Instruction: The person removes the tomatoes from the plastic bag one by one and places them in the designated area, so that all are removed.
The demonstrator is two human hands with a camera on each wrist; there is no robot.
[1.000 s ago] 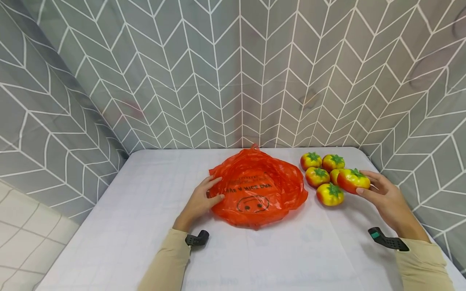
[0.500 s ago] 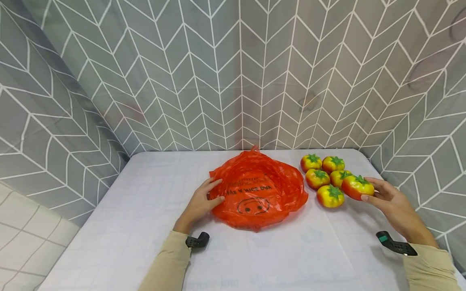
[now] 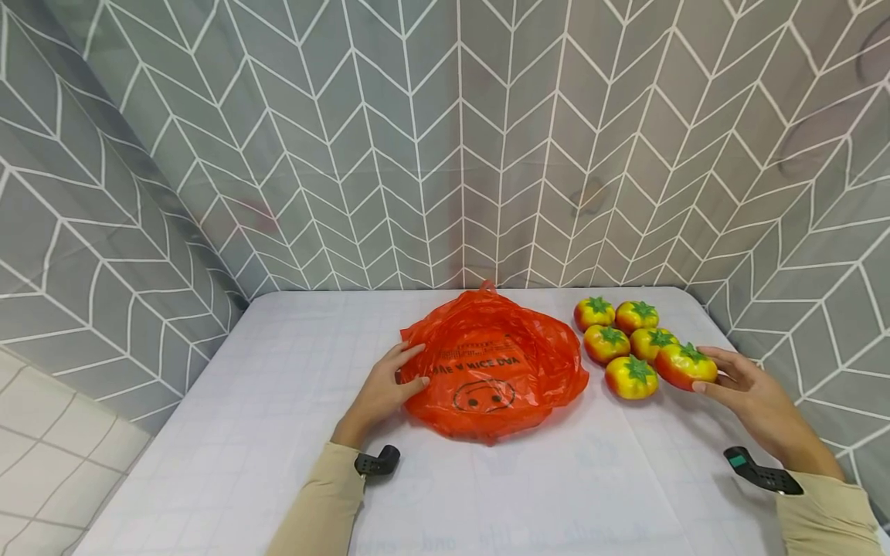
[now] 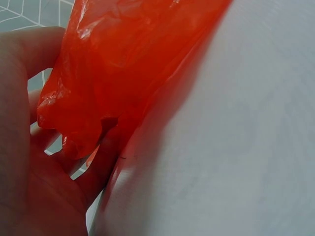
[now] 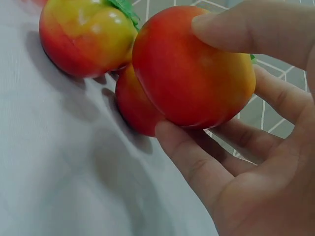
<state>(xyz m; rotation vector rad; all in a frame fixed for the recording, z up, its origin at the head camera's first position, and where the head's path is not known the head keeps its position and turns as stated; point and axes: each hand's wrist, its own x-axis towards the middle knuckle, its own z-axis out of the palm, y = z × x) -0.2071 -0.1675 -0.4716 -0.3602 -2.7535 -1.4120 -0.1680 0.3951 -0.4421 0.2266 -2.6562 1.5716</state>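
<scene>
An orange-red plastic bag [image 3: 487, 386] with black printing lies spread on the table, its mouth gaping. At its left edge my left hand [image 3: 382, 386] holds the thin film [image 4: 128, 64] between thumb and fingers; some fingertips are hidden by folds. My right hand [image 3: 754, 398] grips a red-and-yellow tomato [image 3: 684, 366] with a green leafy top, thumb on one side and fingers on the other. In the right wrist view this tomato [image 5: 192, 73] overlaps another tomato [image 5: 135, 103] behind it. Several like it, including the front tomato [image 3: 630, 377], sit close together to the left.
A white cloth covers the table [image 3: 528, 494]. Behind it and at both sides hangs a grey curtain [image 3: 445, 154] with white chevron lines. Each wrist wears a black strap with a camera; the right strap [image 3: 763, 471] is close over the table.
My right hand has moved a little right and toward me with the tomato, uncovering more of the tomato behind it. The left hand stays at the bag's edge.
</scene>
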